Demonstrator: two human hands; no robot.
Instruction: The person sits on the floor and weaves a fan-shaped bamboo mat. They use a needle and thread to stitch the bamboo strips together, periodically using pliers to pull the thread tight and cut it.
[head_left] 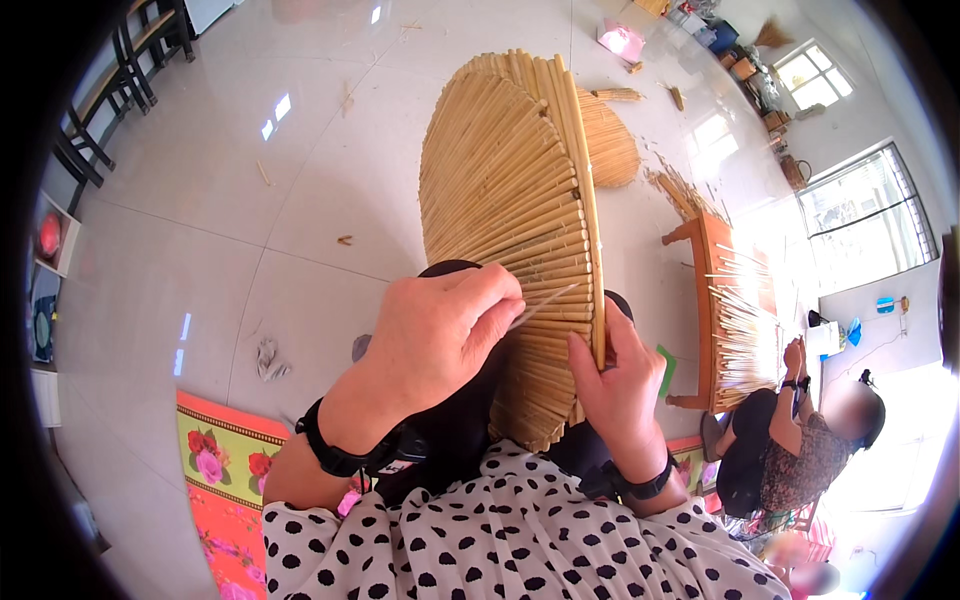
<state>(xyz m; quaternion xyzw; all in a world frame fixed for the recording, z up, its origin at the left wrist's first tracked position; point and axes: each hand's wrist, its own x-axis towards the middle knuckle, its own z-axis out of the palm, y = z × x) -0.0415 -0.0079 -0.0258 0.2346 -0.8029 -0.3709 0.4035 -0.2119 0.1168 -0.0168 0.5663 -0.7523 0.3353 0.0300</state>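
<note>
A round mat of tan plant stalks (500,190) stands tilted on my lap, its stalks laid side by side, with a long stalk edging its right side. My left hand (430,330) is closed in front of the mat's lower part. Between its thumb and fingers it pinches a thin pale strand (552,300), which reaches across the stalks toward the right edge. My right hand (630,385) grips that edge lower down, thumb on the near face and fingers behind. The mat hides part of my knees.
Behind the mat, another round stalk mat (610,145) lies on the tiled floor. Loose stalks rest on an orange-brown wooden bench (708,300) at right, beside a seated co-worker (800,450). A floral mat (225,500) lies at lower left, near a crumpled grey cloth (270,360). Chairs (150,40) stand far left.
</note>
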